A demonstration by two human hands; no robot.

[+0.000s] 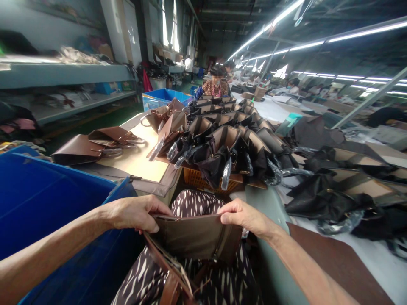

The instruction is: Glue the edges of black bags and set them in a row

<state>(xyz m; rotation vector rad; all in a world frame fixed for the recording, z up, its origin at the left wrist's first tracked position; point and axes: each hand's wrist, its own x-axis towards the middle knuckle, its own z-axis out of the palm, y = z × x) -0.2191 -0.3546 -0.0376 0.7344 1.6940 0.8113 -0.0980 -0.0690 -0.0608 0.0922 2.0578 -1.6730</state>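
A brown handbag (190, 237) lies open across my lap, its tan lining and an inner zip showing. My left hand (136, 214) pinches the bag's upper rim at the left corner, thumb on the near side. Toward the right end of that same rim, my right hand (244, 216) grips the edge between thumb and fingers. A brown leather strap (171, 290) hangs at the near side of the bag, over the patterned cloth (193, 203) on my legs. The bag's lower part is hidden in its folds.
Many black handbags (219, 144) with plastic-wrapped handles crowd the table ahead, above an orange crate (193, 180). Brown handbags (79, 148) lie at the left. A large blue bin (63, 186) stands close on my left. Another person (216, 87) sits beyond the bags.
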